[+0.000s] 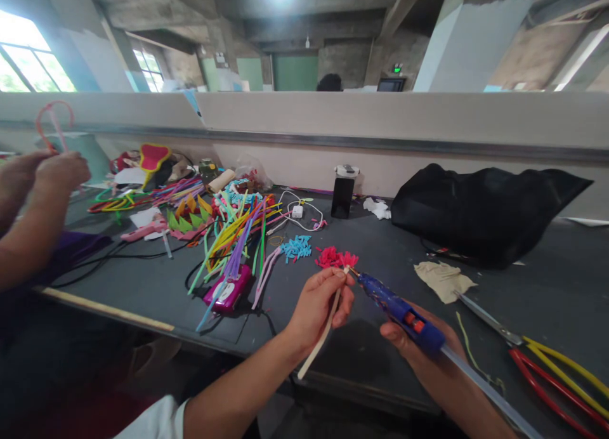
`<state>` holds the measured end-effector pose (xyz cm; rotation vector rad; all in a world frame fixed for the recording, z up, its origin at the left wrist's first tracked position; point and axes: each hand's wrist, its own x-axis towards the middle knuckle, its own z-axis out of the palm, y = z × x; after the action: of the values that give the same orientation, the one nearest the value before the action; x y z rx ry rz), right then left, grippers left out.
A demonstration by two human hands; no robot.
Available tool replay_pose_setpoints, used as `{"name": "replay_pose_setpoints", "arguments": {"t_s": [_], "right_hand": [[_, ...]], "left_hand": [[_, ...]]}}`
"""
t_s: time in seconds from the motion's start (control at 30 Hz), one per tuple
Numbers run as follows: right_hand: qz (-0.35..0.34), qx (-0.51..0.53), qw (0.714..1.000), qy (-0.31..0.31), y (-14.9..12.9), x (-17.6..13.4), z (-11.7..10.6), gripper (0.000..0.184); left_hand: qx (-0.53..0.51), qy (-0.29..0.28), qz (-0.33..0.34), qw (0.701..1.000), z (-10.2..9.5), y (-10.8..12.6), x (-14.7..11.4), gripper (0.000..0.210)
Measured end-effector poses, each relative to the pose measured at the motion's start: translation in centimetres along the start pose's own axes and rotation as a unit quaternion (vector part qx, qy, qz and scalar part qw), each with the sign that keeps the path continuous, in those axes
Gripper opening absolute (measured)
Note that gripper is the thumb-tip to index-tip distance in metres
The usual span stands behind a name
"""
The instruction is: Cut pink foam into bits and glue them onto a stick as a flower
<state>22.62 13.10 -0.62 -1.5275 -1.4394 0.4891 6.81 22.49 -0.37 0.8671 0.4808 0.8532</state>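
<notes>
My left hand (321, 306) is closed around a cream pipe cleaner (320, 345), whose long end hangs down toward the table's front edge. Its upper end shows between thumb and fingertips. In my right hand (431, 347) is a blue hot glue gun (399, 312), a long translucent glue stick (485, 385) sticking out of its back. The gun's nozzle points left and meets, or nearly meets, the pipe cleaner's upper end. Just behind lie a pile of short red pieces (330, 257) and a pile of short blue pieces (295, 248).
Many coloured pipe cleaners (240, 236) lie left over a purple box (229, 290). A white cable (297, 212) and dark bottle (343, 195) stand behind. Right are a black bag (476, 214), beige cloth (443, 280) and large scissors (511, 337). Another person's hands (61, 172) work far left.
</notes>
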Motion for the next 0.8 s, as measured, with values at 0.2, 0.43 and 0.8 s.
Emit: {"name": "replay_pose_setpoints", "arguments": {"t_s": [0.2,0.43,0.8], "right_hand": [[-0.003,-0.003,1.0,-0.001,0.04,0.07,0.02,0.04],[0.0,0.002,1.0,-0.003,0.13,0.12,0.17,0.044],[-0.016,-0.016,1.0,-0.004,0.39,0.23,0.08,0.042]], "left_hand": [[-0.003,-0.002,-0.003,1.0,0.12,0.11,-0.08,0.021],[-0.01,-0.003,-0.004,1.0,-0.03,0.08,-0.09,0.017],[-0.037,-0.019,-0.009,0.999,-0.22,0.06,-0.09,0.017]]}}
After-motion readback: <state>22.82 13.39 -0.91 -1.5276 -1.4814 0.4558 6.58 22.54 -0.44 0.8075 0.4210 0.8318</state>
